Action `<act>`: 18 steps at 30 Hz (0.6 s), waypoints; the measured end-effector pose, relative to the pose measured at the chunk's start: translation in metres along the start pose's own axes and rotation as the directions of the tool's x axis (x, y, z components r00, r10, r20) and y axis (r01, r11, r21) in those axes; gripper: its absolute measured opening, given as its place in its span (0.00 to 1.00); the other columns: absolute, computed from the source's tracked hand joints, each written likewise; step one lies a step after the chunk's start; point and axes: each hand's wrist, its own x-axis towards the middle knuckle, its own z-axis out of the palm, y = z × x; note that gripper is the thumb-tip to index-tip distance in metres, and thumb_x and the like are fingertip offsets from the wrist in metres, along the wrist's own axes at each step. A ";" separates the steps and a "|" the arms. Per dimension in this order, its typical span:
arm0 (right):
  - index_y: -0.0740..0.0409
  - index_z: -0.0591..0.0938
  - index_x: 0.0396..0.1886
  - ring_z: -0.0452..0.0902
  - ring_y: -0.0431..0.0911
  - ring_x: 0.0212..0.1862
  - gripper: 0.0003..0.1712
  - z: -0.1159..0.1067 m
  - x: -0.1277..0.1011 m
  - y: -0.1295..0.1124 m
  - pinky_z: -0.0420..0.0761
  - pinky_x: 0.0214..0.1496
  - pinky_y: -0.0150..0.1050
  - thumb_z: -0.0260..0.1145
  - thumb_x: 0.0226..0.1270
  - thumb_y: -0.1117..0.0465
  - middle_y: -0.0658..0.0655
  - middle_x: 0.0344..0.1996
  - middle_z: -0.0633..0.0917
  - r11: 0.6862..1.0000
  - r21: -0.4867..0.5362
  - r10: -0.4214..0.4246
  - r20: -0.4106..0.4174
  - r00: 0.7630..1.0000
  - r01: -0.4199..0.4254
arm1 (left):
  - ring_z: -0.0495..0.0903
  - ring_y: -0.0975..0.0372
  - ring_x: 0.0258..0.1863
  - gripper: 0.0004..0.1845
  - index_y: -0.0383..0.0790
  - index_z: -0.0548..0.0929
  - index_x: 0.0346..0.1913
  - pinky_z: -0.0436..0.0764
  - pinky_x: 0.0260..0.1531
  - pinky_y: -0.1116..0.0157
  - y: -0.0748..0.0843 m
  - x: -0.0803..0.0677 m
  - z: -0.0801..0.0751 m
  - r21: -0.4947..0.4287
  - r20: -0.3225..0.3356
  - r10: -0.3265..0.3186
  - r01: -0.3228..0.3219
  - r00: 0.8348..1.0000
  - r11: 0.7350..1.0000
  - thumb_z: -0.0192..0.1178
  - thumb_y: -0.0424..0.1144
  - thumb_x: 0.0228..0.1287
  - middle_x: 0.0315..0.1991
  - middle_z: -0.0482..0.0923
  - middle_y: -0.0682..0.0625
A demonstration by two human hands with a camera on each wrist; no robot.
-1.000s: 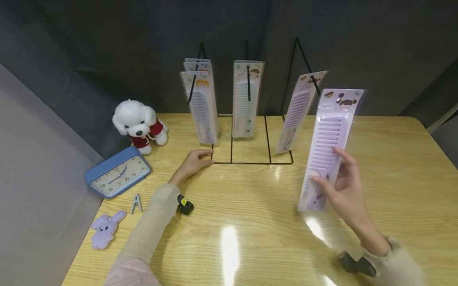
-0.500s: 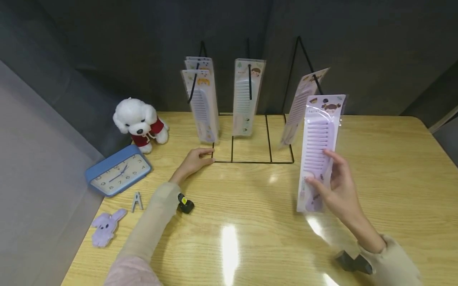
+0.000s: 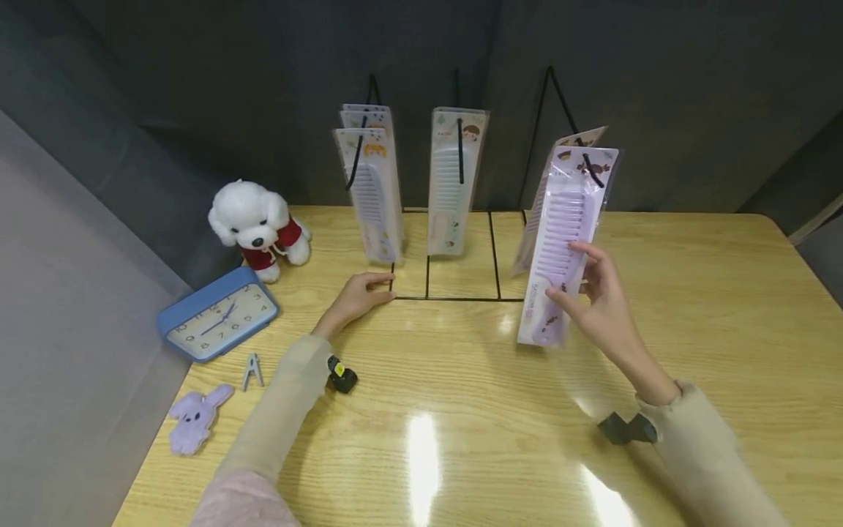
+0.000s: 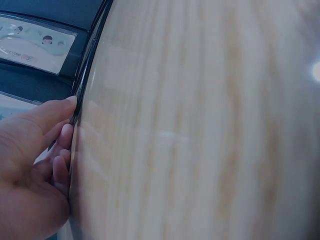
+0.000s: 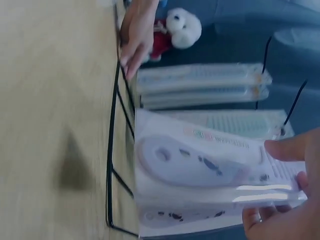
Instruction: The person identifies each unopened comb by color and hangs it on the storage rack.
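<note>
My right hand (image 3: 602,304) pinches a packaged purple comb (image 3: 560,234) between thumb and fingers near its lower half. The tip of the right-hand hook (image 3: 593,170) shows in front of the package's top, at its hole. Behind it, another purple comb package (image 3: 530,238) hangs on the same hook, mostly hidden. My left hand (image 3: 356,298) holds the front left corner of the black wire rack (image 3: 461,298), thumb and fingers at the wire. In the right wrist view, the held comb (image 5: 200,160) overlaps the package behind it.
A green comb package (image 3: 451,197) hangs on the middle hook, several blue ones (image 3: 372,197) on the left. A white plush dog (image 3: 253,223), blue clock (image 3: 220,315), grey clip (image 3: 252,372) and purple plush bunny (image 3: 194,421) sit at the table's left.
My right hand has carried the comb package left and away from me, up to the right-hand hook, whose tip now shows in front of it. My left hand stays at the rack corner.
</note>
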 end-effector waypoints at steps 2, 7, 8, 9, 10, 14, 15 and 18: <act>0.70 0.62 0.64 0.71 0.37 0.39 0.37 0.000 0.008 0.006 0.73 0.36 0.23 0.64 0.53 0.83 0.47 0.40 0.74 1.000 0.000 0.010 0.004 1.000 -0.010 | 0.70 0.52 0.62 0.24 0.37 0.75 0.62 0.67 0.63 0.57 0.000 -0.001 0.001 -0.001 0.003 -0.002 0.002 1.000 1.000 0.62 0.38 0.64 0.62 0.73 0.42; 0.69 0.64 0.61 0.72 0.37 0.40 0.32 -0.004 0.026 0.019 0.73 0.39 0.23 0.63 0.57 0.80 0.49 0.38 0.74 0.999 -0.003 0.044 0.005 0.999 -0.044 | 0.70 0.52 0.63 0.24 0.37 0.75 0.62 0.67 0.63 0.57 0.002 -0.001 0.005 -0.008 0.010 -0.008 0.008 1.000 1.000 0.63 0.39 0.64 0.62 0.73 0.43; 0.68 0.64 0.61 0.72 0.38 0.40 0.31 -0.005 0.029 0.021 0.73 0.39 0.23 0.63 0.57 0.80 0.49 0.38 0.74 0.999 0.005 0.049 0.006 0.999 -0.049 | 0.70 0.52 0.63 0.24 0.37 0.75 0.62 0.67 0.63 0.57 0.002 -0.001 0.005 -0.007 0.012 -0.006 0.006 1.000 1.000 0.62 0.39 0.64 0.62 0.73 0.43; 0.66 0.65 0.61 0.72 0.38 0.40 0.31 -0.006 0.031 0.023 0.74 0.40 0.23 0.63 0.58 0.79 0.49 0.38 0.74 0.998 0.011 0.054 0.007 0.999 -0.054 | 0.70 0.52 0.62 0.24 0.37 0.75 0.62 0.67 0.63 0.57 0.003 0.000 0.005 -0.008 0.014 -0.005 0.005 1.000 1.000 0.63 0.39 0.64 0.62 0.73 0.43; 0.64 0.65 0.61 0.72 0.38 0.41 0.31 -0.007 0.033 0.025 0.74 0.42 0.23 0.62 0.58 0.79 0.50 0.39 0.74 0.998 0.023 0.057 0.015 0.998 -0.057 | 0.70 0.52 0.62 0.24 0.37 0.75 0.62 0.67 0.63 0.57 0.003 0.000 0.005 -0.008 0.013 -0.001 0.002 1.000 1.000 0.63 0.38 0.64 0.62 0.73 0.42; 0.61 0.66 0.61 0.73 0.40 0.45 0.30 -0.009 0.035 0.031 0.74 0.49 0.25 0.62 0.60 0.78 0.52 0.43 0.75 0.995 0.047 0.089 0.041 0.995 -0.090 | 0.71 0.52 0.61 0.24 0.37 0.75 0.62 0.67 0.63 0.56 0.004 -0.001 0.002 -0.008 0.015 0.008 -0.008 1.000 1.000 0.63 0.38 0.64 0.61 0.73 0.41; 0.61 0.66 0.62 0.73 0.40 0.47 0.30 -0.009 0.035 0.033 0.74 0.51 0.25 0.62 0.60 0.77 0.53 0.46 0.75 0.994 0.033 0.102 0.052 0.993 -0.104 | 0.71 0.51 0.61 0.24 0.36 0.75 0.62 0.67 0.63 0.55 0.005 -0.001 0.001 -0.010 0.015 0.011 -0.010 1.000 1.000 0.62 0.38 0.64 0.61 0.73 0.41; 0.64 0.65 0.65 0.71 0.44 0.53 0.31 -0.011 0.032 0.037 0.73 0.57 0.30 0.63 0.63 0.73 0.59 0.53 0.74 0.988 -0.039 0.151 0.084 0.985 -0.148 | 0.70 0.50 0.62 0.24 0.35 0.74 0.62 0.67 0.63 0.55 0.004 -0.003 0.001 0.002 0.022 0.017 -0.017 1.000 1.000 0.62 0.37 0.64 0.62 0.73 0.40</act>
